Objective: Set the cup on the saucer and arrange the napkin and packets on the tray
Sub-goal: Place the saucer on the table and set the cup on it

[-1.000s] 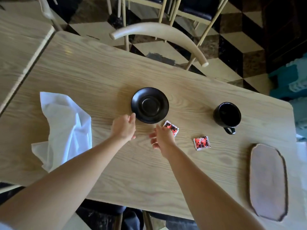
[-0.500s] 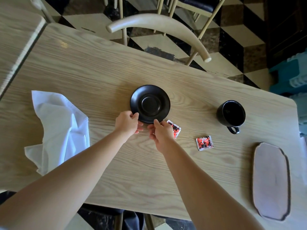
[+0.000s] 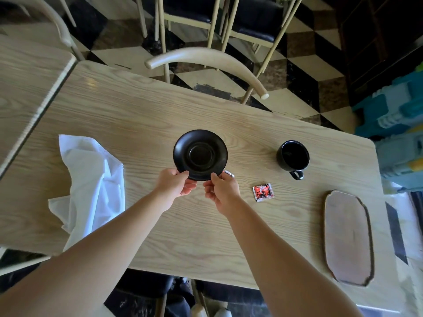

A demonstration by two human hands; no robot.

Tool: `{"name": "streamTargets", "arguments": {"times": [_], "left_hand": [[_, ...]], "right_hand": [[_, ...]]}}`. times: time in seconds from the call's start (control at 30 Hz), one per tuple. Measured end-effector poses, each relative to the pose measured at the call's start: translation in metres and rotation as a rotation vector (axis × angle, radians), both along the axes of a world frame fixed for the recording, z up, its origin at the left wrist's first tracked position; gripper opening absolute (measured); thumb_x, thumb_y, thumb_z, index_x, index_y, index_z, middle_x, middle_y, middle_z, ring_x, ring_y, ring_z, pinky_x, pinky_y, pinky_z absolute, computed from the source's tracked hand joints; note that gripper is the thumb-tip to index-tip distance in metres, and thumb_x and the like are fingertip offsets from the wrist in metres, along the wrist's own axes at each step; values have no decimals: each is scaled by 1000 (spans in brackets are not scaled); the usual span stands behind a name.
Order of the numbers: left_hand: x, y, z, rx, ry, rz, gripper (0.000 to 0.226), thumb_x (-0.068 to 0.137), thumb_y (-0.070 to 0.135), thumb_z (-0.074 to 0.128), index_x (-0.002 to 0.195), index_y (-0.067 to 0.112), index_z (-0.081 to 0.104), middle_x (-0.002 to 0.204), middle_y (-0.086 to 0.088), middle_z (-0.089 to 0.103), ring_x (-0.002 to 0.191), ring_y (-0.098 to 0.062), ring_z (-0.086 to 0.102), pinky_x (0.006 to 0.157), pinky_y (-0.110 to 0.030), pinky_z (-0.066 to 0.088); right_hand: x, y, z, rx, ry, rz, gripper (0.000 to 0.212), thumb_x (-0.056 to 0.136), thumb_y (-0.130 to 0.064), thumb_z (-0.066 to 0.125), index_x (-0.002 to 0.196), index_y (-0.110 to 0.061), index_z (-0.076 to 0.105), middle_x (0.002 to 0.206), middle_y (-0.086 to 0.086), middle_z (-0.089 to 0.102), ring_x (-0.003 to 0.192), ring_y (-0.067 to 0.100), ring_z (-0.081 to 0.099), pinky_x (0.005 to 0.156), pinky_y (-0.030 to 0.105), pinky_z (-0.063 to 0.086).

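A black saucer [image 3: 200,154] lies at the middle of the wooden table [image 3: 229,236]. My left hand [image 3: 175,184] pinches its near-left rim and my right hand [image 3: 221,188] pinches its near-right rim. A black cup [image 3: 293,156] stands upright to the right, handle toward me. One red packet [image 3: 263,192] lies between the saucer and the cup; a second packet [image 3: 229,173] peeks out behind my right hand. A crumpled white napkin [image 3: 91,181] lies at the left. The oblong wooden tray [image 3: 348,236] rests near the table's right end.
A pale wooden chair back [image 3: 206,58] curves over the far table edge, with more chairs behind it. Another table [image 3: 25,88] abuts on the left. Blue plastic objects [image 3: 398,133] stand past the right end.
Both hands reached forward from the bare table and closed on the saucer's near rim. My right hand now covers most of the nearer packet.
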State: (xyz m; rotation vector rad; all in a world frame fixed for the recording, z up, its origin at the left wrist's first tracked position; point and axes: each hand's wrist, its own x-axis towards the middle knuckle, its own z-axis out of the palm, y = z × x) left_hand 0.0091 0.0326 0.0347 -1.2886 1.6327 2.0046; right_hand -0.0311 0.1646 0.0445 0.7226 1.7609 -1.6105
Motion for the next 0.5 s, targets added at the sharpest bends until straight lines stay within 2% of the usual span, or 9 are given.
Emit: {"name": "streamTargets", "arguments": {"times": [0.1,0.2,0.37,0.5], "left_hand": [[6,15,24,19,39,-36,13,96,11,54,99,1,61,79,-16,73,60,-17,70,56,-27,57],[12,33,41,73,57,-89,12,94,7,56,102,-1,59,82,-18,72,58,-18,70,52,-25,58],[18,77,61,79,48,-201,5,92,5,58,93,1,61,67,-14,71,52,-18,69,48,-24,54],[21,120,68,72,40,-263,6,91,5,59,86,2,61,64,-13,71,53,-19,69,46,-24,54]], "right_hand": [[7,19,19,-29,24,-18,16,101,-10,47,88,-5,55,63,10,59,42,14,50,40,24,45],[13,45,34,-43,57,-8,20,101,-9,46,83,-5,55,61,10,56,41,14,50,39,24,45],[25,102,50,-79,79,-3,20,102,-9,45,83,-6,53,62,10,55,40,13,49,40,24,45],[34,152,53,-102,81,-8,18,101,-9,45,87,-5,54,63,10,55,42,13,49,42,25,45]]}}
